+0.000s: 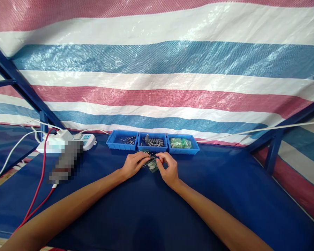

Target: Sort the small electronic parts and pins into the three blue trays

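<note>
Just in front of the blue bins, my left hand point(133, 164) pinches a small thin metal piece point(151, 158) between thumb and fingers. My right hand point(169, 168) is close beside it on the right, fingers curled together at the tips; whatever they grip is too small to name. Under and between the hands lies a small clear greenish bag point(152, 166), with several small metal parts around it. The left bin point(121, 145) holds thin metal pins, the middle bin point(152, 147) short metal cylinders, and the right bin point(183, 151) small greenish plastic packets.
A power strip point(88, 142) with white plugs stands at the back left, near a blurred-out dark object point(66, 162) on a red cable point(43, 167). Blue metal frame bars point(23, 82) and a striped tarp point(157, 99) enclose the blue table point(115, 216).
</note>
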Tool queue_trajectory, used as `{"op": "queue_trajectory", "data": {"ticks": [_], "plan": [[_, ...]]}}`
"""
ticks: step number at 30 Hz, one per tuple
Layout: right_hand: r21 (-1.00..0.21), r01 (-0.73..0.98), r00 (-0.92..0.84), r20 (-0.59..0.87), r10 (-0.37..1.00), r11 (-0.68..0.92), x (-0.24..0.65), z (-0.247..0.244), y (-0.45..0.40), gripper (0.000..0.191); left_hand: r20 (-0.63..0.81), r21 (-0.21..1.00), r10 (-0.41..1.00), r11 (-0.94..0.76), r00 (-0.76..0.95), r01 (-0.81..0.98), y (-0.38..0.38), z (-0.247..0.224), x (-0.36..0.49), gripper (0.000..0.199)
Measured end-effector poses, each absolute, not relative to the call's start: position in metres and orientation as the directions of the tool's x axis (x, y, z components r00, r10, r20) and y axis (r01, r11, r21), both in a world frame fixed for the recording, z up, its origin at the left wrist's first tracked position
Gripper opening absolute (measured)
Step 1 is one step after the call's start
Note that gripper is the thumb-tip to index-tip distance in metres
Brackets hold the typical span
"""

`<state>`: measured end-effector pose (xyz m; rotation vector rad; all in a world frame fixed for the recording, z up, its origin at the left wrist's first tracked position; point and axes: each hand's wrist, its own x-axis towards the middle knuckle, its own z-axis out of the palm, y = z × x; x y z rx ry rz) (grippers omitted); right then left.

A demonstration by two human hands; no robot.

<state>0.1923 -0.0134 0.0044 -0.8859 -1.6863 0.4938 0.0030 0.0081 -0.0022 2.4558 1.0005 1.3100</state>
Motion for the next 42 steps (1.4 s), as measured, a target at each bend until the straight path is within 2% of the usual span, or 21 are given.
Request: {"op": "queue_trajectory", "data": {"ticks": [18,27,42], "plan": [[-0.752,0.299,-0.087,0.591,0.802,0.587,0.1926,0.0047,-0.0146,0.015,0.662,0.452,0.642,-0.753,0.386,0.478,0.0076,-0.0008,0.0028,0.018],[-0.8,0.237,-0.075,0.55,0.832,0.551,0.1932,-0.0005,-0.0127,0.017,0.669,0.441,0.64,-0.752,0.379,0.49,0.0076,-0.0011,0.0033,0.019],[-0.784,0.256,-0.078,0.566,0.821,0.565,0.1929,0.0049,-0.0154,0.016,0.674,0.441,0.635,-0.756,0.378,0.483,0.0082,-0.0025,0.0031,0.018]]}}
